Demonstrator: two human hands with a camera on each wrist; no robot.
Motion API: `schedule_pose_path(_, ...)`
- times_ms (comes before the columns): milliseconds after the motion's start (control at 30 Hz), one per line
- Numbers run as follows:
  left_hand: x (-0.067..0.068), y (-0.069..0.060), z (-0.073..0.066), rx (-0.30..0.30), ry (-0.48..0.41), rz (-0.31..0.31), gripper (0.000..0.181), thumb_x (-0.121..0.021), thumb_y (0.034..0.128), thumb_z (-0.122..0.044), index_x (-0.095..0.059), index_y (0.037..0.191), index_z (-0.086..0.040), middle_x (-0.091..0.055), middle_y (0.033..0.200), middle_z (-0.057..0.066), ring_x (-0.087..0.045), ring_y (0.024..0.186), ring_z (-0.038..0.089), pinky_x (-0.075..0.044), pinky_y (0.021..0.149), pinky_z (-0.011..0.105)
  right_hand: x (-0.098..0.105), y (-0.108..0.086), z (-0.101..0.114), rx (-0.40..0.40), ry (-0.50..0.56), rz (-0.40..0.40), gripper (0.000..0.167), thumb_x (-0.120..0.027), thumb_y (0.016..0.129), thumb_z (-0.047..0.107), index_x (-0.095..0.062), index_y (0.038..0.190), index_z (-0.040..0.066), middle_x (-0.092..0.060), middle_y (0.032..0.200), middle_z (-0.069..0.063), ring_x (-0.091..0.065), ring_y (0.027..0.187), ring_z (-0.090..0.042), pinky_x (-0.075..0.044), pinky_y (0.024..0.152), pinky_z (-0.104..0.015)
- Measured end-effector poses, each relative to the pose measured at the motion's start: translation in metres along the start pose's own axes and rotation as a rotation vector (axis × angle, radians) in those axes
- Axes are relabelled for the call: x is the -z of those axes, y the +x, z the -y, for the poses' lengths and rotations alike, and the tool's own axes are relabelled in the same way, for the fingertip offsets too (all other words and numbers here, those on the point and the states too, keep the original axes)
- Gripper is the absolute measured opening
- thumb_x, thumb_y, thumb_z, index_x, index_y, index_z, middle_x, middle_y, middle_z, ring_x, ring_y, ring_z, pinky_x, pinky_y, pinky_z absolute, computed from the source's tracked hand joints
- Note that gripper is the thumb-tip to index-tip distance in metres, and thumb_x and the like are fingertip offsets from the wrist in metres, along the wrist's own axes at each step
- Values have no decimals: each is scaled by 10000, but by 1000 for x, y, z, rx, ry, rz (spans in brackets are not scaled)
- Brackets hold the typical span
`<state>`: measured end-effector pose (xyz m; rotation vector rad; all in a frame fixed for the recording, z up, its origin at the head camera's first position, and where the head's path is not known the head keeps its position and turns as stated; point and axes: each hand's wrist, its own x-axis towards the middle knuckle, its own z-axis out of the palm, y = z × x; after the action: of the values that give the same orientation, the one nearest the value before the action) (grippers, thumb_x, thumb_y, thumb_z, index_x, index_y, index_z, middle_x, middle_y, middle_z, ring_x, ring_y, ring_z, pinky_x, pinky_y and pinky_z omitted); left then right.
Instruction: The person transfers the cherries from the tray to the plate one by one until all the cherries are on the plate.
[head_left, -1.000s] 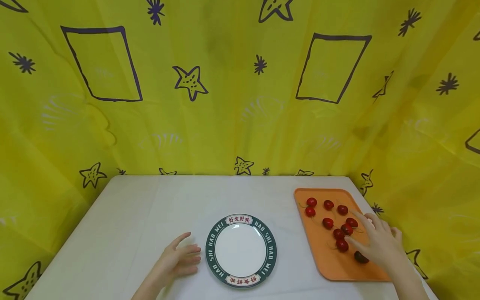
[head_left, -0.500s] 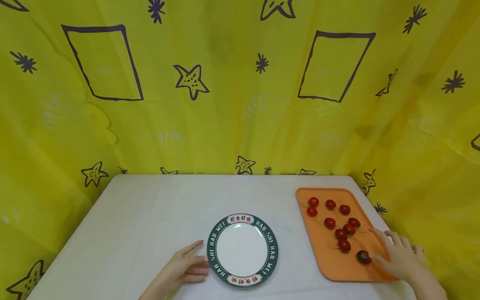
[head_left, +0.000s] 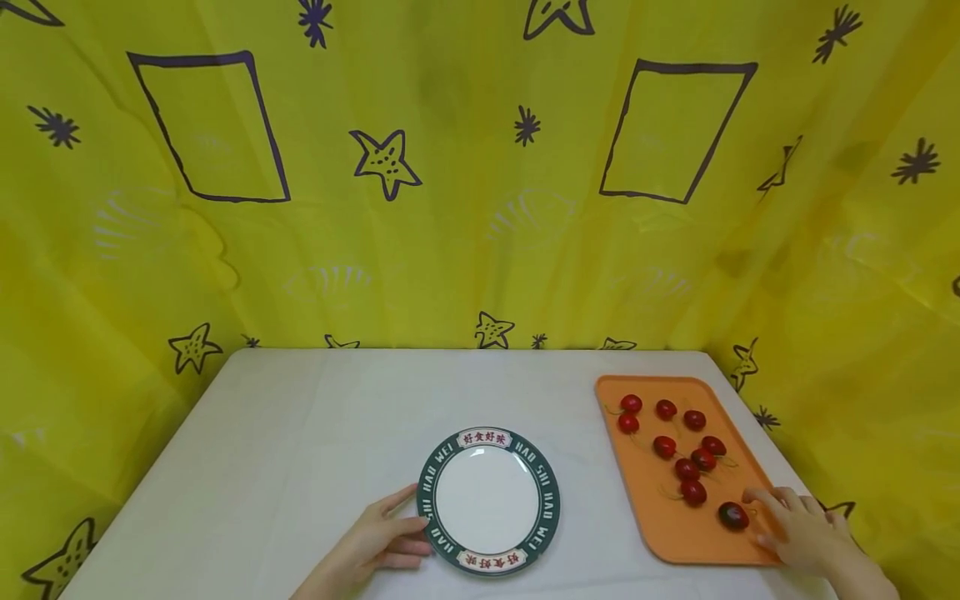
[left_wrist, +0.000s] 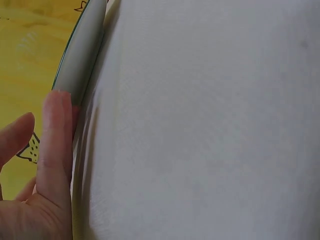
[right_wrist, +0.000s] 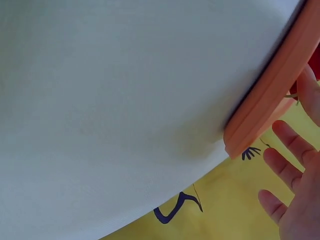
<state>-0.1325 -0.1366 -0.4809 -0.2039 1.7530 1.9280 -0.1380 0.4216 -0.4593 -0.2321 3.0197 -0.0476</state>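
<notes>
Left hand (head_left: 378, 537): fingers extended, touching plate (head_left: 487, 500) edge, likely steadying it. Right hand (head_left: 810, 532): fingers apart beside dark cherry (head_left: 732, 516) on tray (head_left: 663, 529), probably spaced to fit it.

Left hand (head_left: 382, 537), apart from the plate (head_left: 487, 500) a second ago, now touches its rim; right hand (head_left: 806, 532) has shifted toward the orange tray's (head_left: 667, 533) near right corner.
</notes>
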Motion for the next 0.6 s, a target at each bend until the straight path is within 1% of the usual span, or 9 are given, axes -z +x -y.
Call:
schedule_pose_path(67, -1, 1, 1, 4, 6, 0, 825, -649, 846, -162, -113, 1446, 17, -672, 835, 99, -668, 730, 210, -580, 673, 356, -2, 1, -1, -5, -12, 36, 527, -614, 797, 467, -482, 1173, 123, -452, 1128, -204, -432, 972, -457, -361, 713, -673)
schedule_pose_path(133, -2, 2, 2, 4, 3, 0, 829, -646, 848, -157, -100, 1445, 25, -671, 830, 97, -667, 727, 208, -580, 675, 358, -4, 2, -3, -10, -23, 76, 545, -551, 817, 531, -506, 1164, 113, -447, 1123, -205, -425, 973, -464, -346, 734, -706)
schedule_pose_path(267, -4, 3, 4, 13, -8, 3, 835, -637, 856, -153, -73, 1441, 40, -665, 837, 97, -662, 727, 196, -578, 688, 356, -8, 4, -4, -30, -14, 106, 529, -488, 838, 567, -532, 1121, 122, -454, 1085, -171, -434, 951, -427, -345, 744, -704)
schedule_pose_path(333, -5, 4, 4, 14, -6, 3, 841, -637, 856, -153, -65, 1439, 47, -662, 833, 95, -660, 721, 189, -578, 687, 353, -10, 4, -5, -33, -10, 104, 539, -427, 856, 585, -532, 1111, 122, -450, 1072, -161, -435, 939, -412, -350, 738, -693)
schedule_pose_path(500, -6, 4, 5, 0, -6, 9, 834, -629, 857, -132, -59, 1437, 51, -654, 821, 91, -656, 705, 175, -579, 680, 348, -10, 3, -3, -24, -5, 63, 420, -384, 914, 503, -530, 1054, 136, -463, 1020, -118, -449, 892, -354, -382, 695, -634)
schedule_pose_path(600, -6, 4, 5, -5, -9, 11, 828, -627, 857, -127, -64, 1440, 44, -650, 810, 90, -654, 694, 171, -580, 672, 346, -9, 3, -2, -27, -1, 64, 350, -392, 930, 450, -532, 1036, 146, -466, 1005, -105, -448, 881, -337, -380, 689, -616)
